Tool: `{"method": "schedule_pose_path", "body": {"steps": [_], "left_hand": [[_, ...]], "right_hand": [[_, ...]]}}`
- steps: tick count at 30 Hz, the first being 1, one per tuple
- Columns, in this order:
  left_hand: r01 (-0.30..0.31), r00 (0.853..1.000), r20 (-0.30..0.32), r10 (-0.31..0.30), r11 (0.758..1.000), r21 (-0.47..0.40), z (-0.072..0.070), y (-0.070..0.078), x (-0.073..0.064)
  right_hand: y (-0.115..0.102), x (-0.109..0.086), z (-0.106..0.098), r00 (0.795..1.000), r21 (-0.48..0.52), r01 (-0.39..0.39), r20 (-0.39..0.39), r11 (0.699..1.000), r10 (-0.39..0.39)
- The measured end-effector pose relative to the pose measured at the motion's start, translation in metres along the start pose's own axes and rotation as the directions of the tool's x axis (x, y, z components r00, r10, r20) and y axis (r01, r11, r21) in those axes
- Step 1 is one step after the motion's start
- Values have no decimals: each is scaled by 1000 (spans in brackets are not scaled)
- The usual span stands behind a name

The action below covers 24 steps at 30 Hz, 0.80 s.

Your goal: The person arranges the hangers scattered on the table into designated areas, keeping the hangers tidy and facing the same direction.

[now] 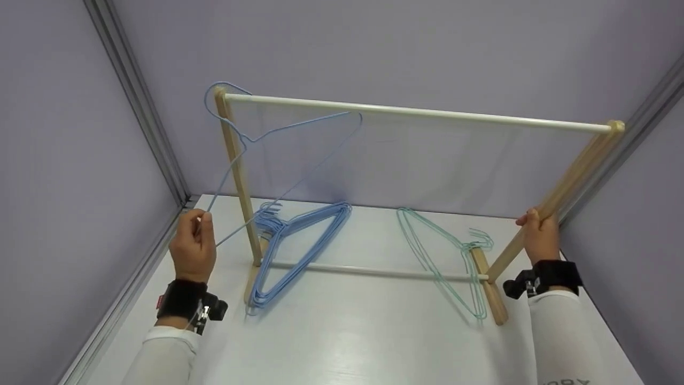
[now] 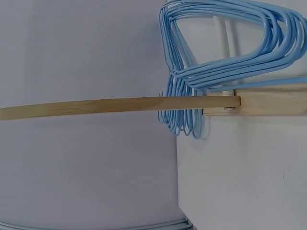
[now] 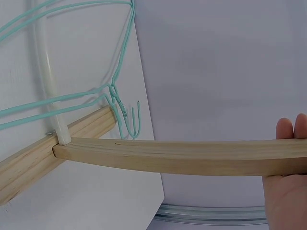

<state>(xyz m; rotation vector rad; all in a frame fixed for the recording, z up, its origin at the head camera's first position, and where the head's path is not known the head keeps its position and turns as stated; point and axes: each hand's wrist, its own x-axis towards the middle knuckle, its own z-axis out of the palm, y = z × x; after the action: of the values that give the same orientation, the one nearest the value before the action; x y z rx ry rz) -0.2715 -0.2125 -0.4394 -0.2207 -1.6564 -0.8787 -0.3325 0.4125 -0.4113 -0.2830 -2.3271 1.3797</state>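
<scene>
My left hand [image 1: 192, 246] pinches a light-blue wire clothes hanger [image 1: 299, 125] by a lower corner, left of the wooden rack. The hanger's hook loops round the top of the left post [image 1: 240, 176], its tip overlapping the white top rod [image 1: 417, 113] in the head view. Over at the right, my right hand [image 1: 541, 240] holds the right post [image 1: 577, 168] partway up; in the right wrist view fingers [image 3: 285, 128] show along the wood. The left hand is out of its own wrist view, where the left post [image 2: 120, 104] crosses.
A bundle of blue hangers [image 1: 315, 216] leans at the rack's left foot, over the lower rod [image 1: 368, 270]. Several mint-green hangers [image 1: 435, 226] lean at the right foot [image 1: 494, 302]. The rack stands on a white table [image 1: 342, 331] against grey walls.
</scene>
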Motion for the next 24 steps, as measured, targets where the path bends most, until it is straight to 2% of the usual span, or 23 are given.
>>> {"method": "schedule_pose_path", "body": {"steps": [5, 12, 24], "left_hand": [[-3, 1000, 31, 3, 1000, 3, 2, -2, 6], [-14, 999, 39, 13, 1000, 27, 5, -2, 12], [-28, 996, 85, 22, 997, 67, 5, -8, 4]], "right_hand": [[1, 0, 1, 1000, 2, 12, 0, 1000, -12], [1, 1, 1, 1000, 20, -1, -3, 1000, 1], [-2, 0, 0, 1000, -11, -25, 11, 1000, 25]]}}
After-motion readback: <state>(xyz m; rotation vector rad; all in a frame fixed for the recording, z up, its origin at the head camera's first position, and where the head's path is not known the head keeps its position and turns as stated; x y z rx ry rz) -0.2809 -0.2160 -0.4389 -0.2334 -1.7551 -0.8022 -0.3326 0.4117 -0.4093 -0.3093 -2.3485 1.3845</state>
